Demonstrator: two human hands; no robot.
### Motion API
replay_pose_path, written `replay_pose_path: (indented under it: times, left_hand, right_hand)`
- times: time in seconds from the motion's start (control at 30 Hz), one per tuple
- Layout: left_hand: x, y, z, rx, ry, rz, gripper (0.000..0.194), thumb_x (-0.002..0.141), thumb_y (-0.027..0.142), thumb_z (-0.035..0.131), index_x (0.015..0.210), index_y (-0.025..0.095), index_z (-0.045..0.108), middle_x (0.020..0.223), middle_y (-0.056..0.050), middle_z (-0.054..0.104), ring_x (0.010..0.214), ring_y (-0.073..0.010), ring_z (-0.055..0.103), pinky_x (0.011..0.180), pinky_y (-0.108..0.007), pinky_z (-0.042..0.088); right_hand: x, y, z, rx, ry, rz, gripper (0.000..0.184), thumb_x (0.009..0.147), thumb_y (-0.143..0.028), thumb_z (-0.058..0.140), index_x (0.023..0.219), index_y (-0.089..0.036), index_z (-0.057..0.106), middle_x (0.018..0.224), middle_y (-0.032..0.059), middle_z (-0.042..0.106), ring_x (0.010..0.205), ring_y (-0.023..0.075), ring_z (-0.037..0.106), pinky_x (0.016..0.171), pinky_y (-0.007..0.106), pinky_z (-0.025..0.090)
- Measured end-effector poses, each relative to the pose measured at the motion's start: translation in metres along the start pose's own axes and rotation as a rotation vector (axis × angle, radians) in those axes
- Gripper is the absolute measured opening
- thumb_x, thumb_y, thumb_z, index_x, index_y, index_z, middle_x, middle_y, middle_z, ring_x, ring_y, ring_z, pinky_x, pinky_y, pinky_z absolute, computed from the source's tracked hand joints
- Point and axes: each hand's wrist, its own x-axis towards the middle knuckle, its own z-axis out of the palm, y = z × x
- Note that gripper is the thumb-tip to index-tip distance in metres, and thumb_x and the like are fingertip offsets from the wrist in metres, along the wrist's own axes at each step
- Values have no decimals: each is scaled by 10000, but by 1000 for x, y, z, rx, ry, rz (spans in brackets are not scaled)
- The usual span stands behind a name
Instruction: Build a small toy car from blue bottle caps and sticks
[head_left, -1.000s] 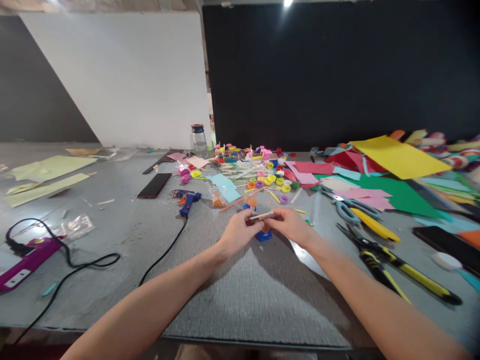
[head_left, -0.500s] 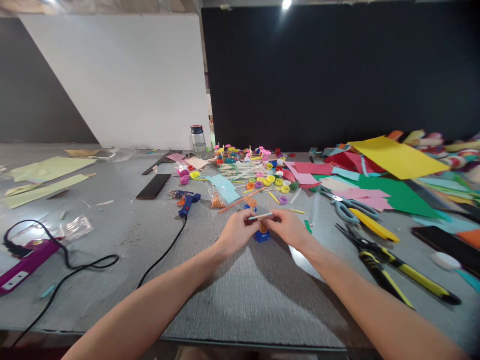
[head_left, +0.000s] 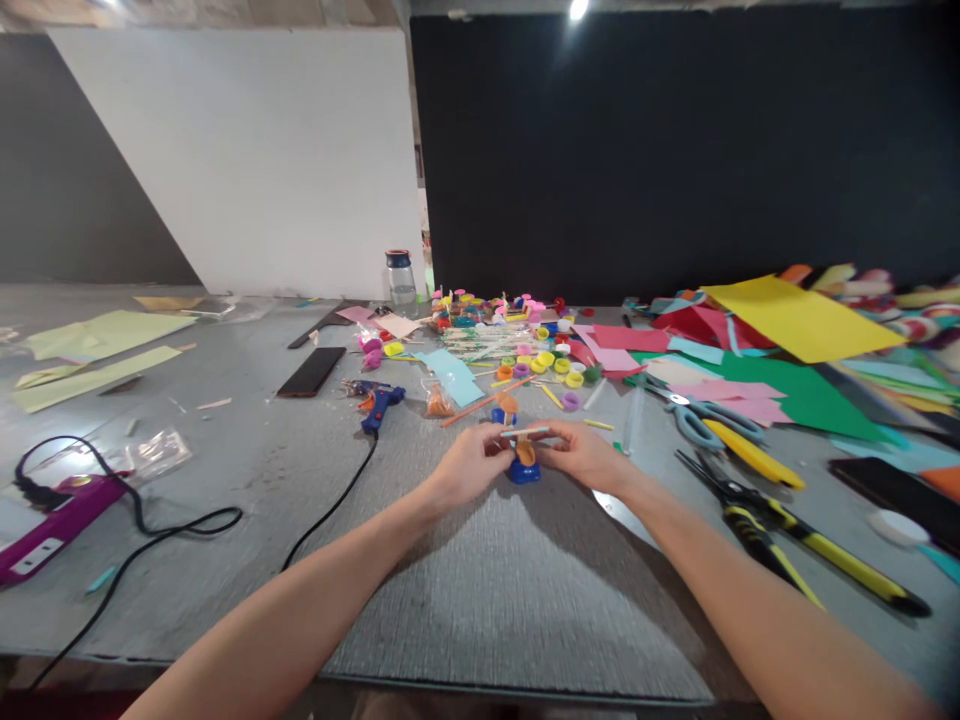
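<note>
A short pale blue stick (head_left: 525,432) spans the gap between my two hands, roughly level. My left hand (head_left: 480,462) pinches its left end between thumb and fingers. At its right end, my right hand (head_left: 574,455) is closed in the same way. Right below the stick stands a small craft piece with a blue base (head_left: 524,471) and an orange round part (head_left: 526,453). Just behind is another blue piece (head_left: 504,415) with an orange disc (head_left: 507,402). Whether the stick touches the pieces, I cannot tell.
A blue glue gun (head_left: 381,405) with a black cord lies to the left. Scissors (head_left: 697,412) and black-and-yellow pliers (head_left: 772,510) lie right. Bottle caps (head_left: 544,360), coloured paper (head_left: 795,390) and a water bottle (head_left: 400,278) are farther back. A purple power strip (head_left: 67,525) sits far left.
My right hand has shifted slightly, and more of the orange part below the stick shows. The whole view has moved a little. Both hands still hold the stick.
</note>
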Motion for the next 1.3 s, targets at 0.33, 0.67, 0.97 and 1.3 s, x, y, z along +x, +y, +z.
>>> replay_pose_path:
  times: [0.33, 0.67, 0.97, 1.3]
  left_hand:
    - [2, 2, -2, -285, -56, -98, 262, 678, 57, 686, 925, 123, 742, 926, -79, 767, 824, -174, 691, 832, -315, 501]
    - [6, 2, 0, -269, -50, -109, 221, 651, 68, 681, 849, 132, 755, 852, -56, 759, 793, -173, 682, 773, -292, 502]
    - [4, 1, -1, -270, -79, -83, 208, 684, 84, 662, 867, 130, 749, 887, -75, 759, 806, -168, 678, 799, -300, 501]
    - [3, -2, -2, -259, -129, -57, 188, 714, 121, 638, 864, 136, 750, 872, -62, 743, 789, -153, 645, 771, -278, 488]
  right_hand:
    - [3, 13, 2, -32, -21, 5, 372, 771, -559, 734, 897, -211, 769, 966, 59, 741, 1009, 264, 663, 909, 397, 502]
    - [3, 14, 3, -49, -13, 7, 291, 807, -479, 699, 906, -214, 766, 959, 47, 753, 1003, 262, 669, 924, 412, 506]
    - [-5, -9, -11, -240, -72, 26, 234, 839, -382, 638, 938, -227, 782, 993, 53, 776, 977, 271, 695, 897, 415, 508]
    - [-34, -48, 0, -1043, -1, -503, 129, 917, -333, 690, 960, -214, 665, 923, 56, 690, 836, 223, 633, 697, 335, 441]
